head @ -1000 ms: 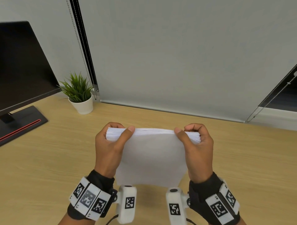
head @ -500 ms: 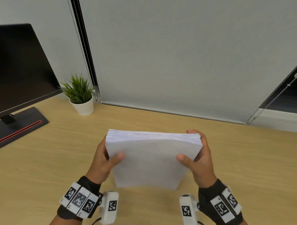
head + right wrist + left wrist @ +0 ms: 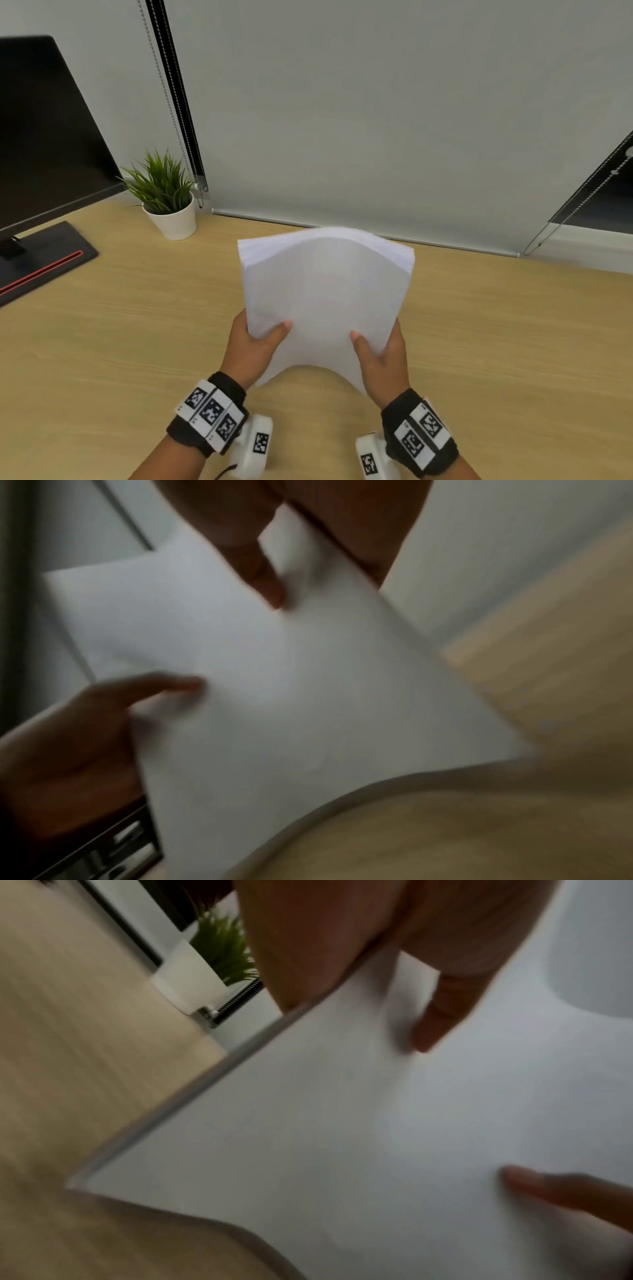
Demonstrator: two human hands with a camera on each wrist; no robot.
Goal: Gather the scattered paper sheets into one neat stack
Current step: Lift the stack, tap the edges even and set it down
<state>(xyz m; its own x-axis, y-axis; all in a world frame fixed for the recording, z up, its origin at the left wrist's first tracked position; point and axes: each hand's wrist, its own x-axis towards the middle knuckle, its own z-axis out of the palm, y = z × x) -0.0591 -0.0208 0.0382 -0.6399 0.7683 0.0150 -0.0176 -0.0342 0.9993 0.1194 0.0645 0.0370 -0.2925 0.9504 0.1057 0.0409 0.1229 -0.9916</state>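
A thick stack of white paper sheets (image 3: pixel 325 298) is held above the wooden desk (image 3: pixel 120 342), bowed upward in the middle. My left hand (image 3: pixel 255 346) grips its lower left side, thumb on the top sheet and fingers underneath. My right hand (image 3: pixel 383 353) grips the lower right side the same way. In the left wrist view the stack (image 3: pixel 342 1123) fills the frame with my left thumb (image 3: pixel 441 1010) pressed on it. In the right wrist view my right thumb (image 3: pixel 260 572) lies on the stack (image 3: pixel 291 683). The fingers under the sheets are hidden.
A small potted plant (image 3: pixel 168 198) stands at the back left beside the blind's bead chain (image 3: pixel 164 102). A dark monitor (image 3: pixel 41 137) with its base (image 3: pixel 41 263) sits at the far left. A lowered roller blind (image 3: pixel 376 120) runs along the desk's far edge.
Both hands slid from the stack's top corners down to its lower sides. The stack tipped away from me and rose, and it now bows in the middle.
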